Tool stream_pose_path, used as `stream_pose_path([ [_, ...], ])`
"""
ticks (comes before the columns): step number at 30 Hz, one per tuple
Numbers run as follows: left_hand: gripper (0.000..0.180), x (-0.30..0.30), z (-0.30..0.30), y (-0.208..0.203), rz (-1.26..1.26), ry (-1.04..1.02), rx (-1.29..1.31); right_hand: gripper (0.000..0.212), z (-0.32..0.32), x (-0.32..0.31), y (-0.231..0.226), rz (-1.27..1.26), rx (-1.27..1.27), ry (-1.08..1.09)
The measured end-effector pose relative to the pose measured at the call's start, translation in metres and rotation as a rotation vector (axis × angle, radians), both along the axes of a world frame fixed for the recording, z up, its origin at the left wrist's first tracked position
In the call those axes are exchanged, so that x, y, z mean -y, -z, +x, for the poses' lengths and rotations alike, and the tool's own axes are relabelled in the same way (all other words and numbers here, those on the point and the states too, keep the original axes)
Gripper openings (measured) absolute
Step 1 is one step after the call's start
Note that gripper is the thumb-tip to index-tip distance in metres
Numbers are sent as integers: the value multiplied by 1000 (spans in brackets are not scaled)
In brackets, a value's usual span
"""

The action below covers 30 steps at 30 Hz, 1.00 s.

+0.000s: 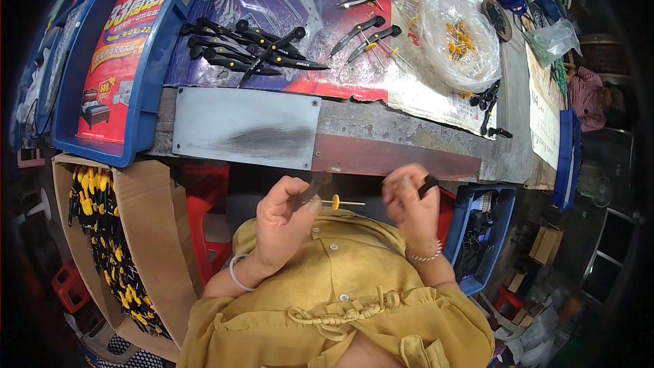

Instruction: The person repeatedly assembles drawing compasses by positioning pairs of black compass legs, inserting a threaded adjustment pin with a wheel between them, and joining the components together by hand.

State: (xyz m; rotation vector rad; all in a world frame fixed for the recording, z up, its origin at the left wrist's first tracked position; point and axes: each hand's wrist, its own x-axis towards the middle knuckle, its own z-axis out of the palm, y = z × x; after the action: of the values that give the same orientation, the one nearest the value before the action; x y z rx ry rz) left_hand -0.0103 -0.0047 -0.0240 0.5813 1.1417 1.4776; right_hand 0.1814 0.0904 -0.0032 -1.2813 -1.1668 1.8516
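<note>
My left hand is closed in a pinch in front of my body. A dark plastic part, blurred, shows at its fingertips. From the same fingers a thin metal pin with a yellow disc sticks out to the right. My right hand is raised to the right, apart from the left, with its fingers bent round a small black piece. Ahead on the table, two black curved handles lie beside pins with yellow discs. More black curved handles are heaped to the left of them.
A clear plastic bag holds yellow-disc pins. A grey metal plate lies along the table's near edge. A blue tray stands at the left, above a cardboard box of black-and-yellow parts. A blue crate sits low at the right.
</note>
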Motion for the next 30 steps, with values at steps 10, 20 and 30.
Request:
stream_pose_path([
  [10,14,8,3,-8,-47,177,236,35,-14,-88,-15,1324,1037,-301],
  [20,11,3,4,-10,-102,249,75,19,-22,10,-4,566,231,-678],
  [30,27,8,-4,-6,-77,140,87,27,-6,20,8,-366,-163,-583],
])
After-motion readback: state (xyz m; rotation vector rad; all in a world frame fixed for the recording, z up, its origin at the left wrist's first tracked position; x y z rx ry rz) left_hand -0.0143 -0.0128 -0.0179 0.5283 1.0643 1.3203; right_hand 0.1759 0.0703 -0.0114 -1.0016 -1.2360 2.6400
